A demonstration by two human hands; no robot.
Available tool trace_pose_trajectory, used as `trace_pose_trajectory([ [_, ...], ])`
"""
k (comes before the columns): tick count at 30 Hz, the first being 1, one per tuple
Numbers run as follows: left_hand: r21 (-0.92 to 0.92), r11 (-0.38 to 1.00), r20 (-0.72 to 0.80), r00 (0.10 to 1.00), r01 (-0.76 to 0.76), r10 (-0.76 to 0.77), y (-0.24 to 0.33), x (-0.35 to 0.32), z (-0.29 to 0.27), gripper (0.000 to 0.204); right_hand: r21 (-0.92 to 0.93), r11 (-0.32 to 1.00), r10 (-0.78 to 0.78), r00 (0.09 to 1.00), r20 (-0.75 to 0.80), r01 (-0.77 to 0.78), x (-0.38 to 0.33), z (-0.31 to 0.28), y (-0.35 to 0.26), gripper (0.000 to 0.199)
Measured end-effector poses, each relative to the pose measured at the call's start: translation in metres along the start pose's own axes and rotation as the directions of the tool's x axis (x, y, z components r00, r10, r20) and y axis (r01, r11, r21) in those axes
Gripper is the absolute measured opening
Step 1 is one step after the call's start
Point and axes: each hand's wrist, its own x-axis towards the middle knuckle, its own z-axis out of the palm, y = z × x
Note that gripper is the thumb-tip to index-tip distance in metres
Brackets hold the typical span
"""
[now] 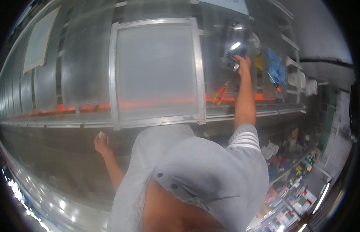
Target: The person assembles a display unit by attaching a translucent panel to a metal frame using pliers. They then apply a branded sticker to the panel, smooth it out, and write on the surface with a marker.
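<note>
The right hand (242, 62), at two o'clock, is clenched on a dark power tool (233, 46) lying on the metal bench (156, 116). The left hand (102, 142), at eight o'clock, grasps a small white object (101, 134). This looks like the pick-up step; lifting the tool clear needs a firm hold.

One large framed mesh screen (156, 71) leans at the centre; one smaller framed screen (40, 40) hangs far left; one pair of red-and-yellow pliers (221, 93), one blue cloth (276, 69), two hands: left hand (101, 142), right hand (242, 62)
</note>
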Motion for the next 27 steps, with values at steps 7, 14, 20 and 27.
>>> trace_pose_trajectory([
  [7,0.031,0.999,-0.002,0.999,-0.039,0.039,0.021,0.0,0.007,0.038,-0.61,0.759,-0.035,0.92,-0.389,-0.229,-0.01,-0.03,0.034,0.102],
  [14,-0.144,0.989,0.192,0.981,0.013,0.015,0.023,0.007,0.024,0.036,-0.925,0.381,-0.625,0.733,-0.268,-0.014,-0.079,-0.03,0.023,0.073],
  [20,-0.167,0.98,0.482,0.876,0.11,-0.016,0.024,-0.002,0.047,0.03,-0.684,0.68,0.092,0.896,0.435,0.263,-0.243,0.027,0.089,0.074],
  [27,-0.342,0.938,0.579,0.8,0.065,0.155,0.075,0.001,0.023,0.033,-0.679,0.696,0.167,0.866,0.472,0.236,-0.309,0.04,-0.011,0.078],
])
